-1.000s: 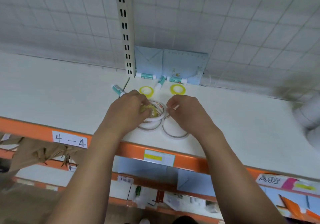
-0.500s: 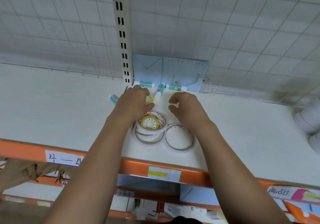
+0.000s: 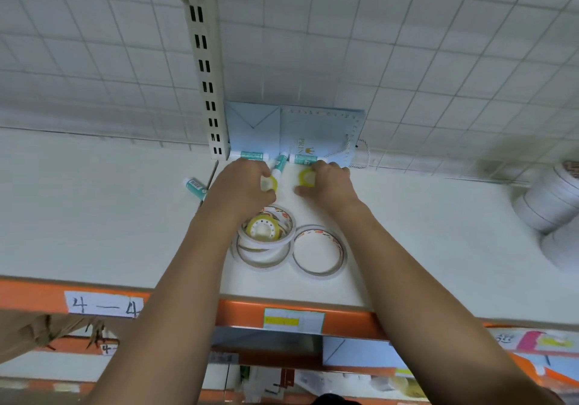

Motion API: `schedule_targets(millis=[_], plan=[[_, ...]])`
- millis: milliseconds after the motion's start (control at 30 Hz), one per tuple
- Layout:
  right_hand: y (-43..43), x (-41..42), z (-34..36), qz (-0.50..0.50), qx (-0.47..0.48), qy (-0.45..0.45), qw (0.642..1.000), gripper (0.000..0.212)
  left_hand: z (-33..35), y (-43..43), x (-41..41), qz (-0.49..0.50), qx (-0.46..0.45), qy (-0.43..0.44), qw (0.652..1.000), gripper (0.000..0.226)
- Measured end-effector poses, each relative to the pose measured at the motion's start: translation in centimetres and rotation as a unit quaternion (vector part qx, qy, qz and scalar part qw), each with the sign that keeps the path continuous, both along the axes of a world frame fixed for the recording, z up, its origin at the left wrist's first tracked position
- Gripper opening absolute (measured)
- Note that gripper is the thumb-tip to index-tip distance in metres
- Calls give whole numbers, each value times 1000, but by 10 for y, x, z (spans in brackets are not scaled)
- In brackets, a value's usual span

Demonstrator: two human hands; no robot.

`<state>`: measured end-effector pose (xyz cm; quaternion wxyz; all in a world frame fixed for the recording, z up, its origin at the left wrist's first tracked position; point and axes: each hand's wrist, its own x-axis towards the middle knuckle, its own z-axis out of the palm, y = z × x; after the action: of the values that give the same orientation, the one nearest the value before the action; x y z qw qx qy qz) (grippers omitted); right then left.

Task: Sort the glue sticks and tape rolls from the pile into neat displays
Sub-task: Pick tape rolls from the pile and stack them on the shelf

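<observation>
My left hand [image 3: 241, 187] curls its fingers round a small yellow tape roll [image 3: 270, 183] on the white shelf [image 3: 94, 210]. My right hand [image 3: 329, 185] pinches a second small yellow tape roll [image 3: 307, 177] beside it. Nearer the front, a yellow tape roll [image 3: 262, 228] lies on top of stacked white double-sided tape rings [image 3: 260, 248], with a single ring [image 3: 318, 255] to their right. Teal and white glue sticks lie scattered behind: one glue stick [image 3: 195, 186] at the left, another [image 3: 250, 155] by the post, a third [image 3: 280, 166] between my hands.
A slotted upright post [image 3: 206, 69] rises from the shelf's back. Blue paper bags [image 3: 313, 135] lean on the wire grid wall. Large white tape rolls [image 3: 548, 204] stand at the right. The orange shelf edge [image 3: 241, 312] carries labels.
Both hands left the stacked rings near the front and reached back to the two small yellow rolls, now holding one each. The view has shifted closer to the shelf.
</observation>
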<state>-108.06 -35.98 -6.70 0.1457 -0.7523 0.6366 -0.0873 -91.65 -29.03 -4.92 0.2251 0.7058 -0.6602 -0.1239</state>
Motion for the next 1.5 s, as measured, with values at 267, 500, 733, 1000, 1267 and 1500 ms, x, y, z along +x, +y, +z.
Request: schedule_targets(millis=[267,500,733,1000,1267,1500], plan=[[58,-62,22,2,-36,-90,995,53,16,24,-55,-66,-6,-2,998,46],[127,-170,28,-64,-75,-87,991,56,32,44,-157,-165,0,-28,986,44],[182,-318,25,-160,-72,-81,981,55,39,66,-314,-262,-5,-32,965,41],[211,-486,25,-220,-71,-86,969,58,35,92,-484,-319,-6,-11,948,43],[193,-560,20,-232,-86,-95,964,55,23,79,-562,-326,-7,-5,945,44],[145,-585,17,-214,-93,-96,968,65,16,37,-592,-319,-15,-23,947,48]])
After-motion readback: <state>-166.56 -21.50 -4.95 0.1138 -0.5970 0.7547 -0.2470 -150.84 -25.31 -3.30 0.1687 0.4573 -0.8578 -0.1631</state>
